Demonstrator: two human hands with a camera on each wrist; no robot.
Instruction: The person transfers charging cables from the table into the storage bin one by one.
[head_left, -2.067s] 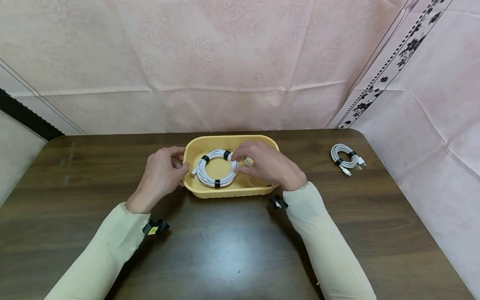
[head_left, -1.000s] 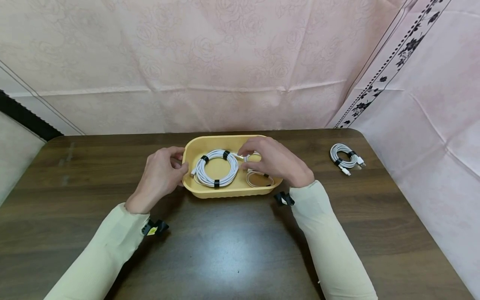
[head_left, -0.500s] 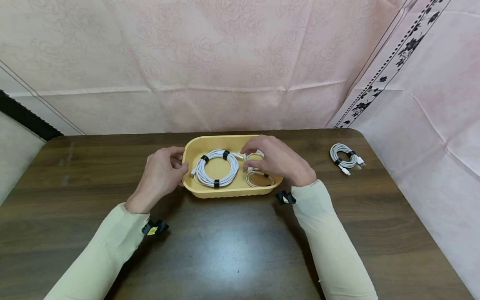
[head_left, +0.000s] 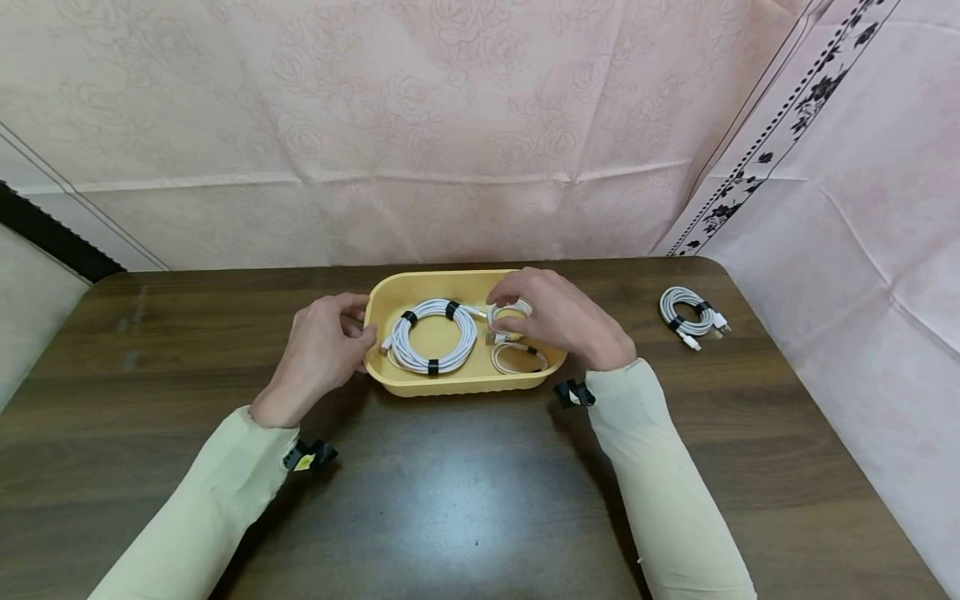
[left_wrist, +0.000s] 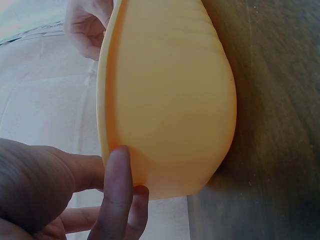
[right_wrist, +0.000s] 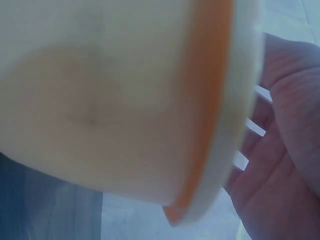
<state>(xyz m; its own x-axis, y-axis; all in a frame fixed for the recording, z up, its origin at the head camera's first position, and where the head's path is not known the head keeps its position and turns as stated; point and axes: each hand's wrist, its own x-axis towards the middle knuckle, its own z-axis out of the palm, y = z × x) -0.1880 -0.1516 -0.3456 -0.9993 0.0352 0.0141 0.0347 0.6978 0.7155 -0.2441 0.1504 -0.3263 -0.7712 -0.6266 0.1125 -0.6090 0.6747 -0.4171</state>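
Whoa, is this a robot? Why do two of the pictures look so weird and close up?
There's no robot, just a person's bare left hand and right hand. The wide picture comes from a camera worn on the head, looking down. The close-ups come from a camera on each wrist, so things look huge.

On the brown table sits a yellow tray. Inside it are a big white coil of cable, a smaller white coil and a thin cream loop. Another white cable lies outside, to the right.

The left hand holds the tray's edge. The right hand's fingers are at the smaller coil, but I can't tell whether they hold it.
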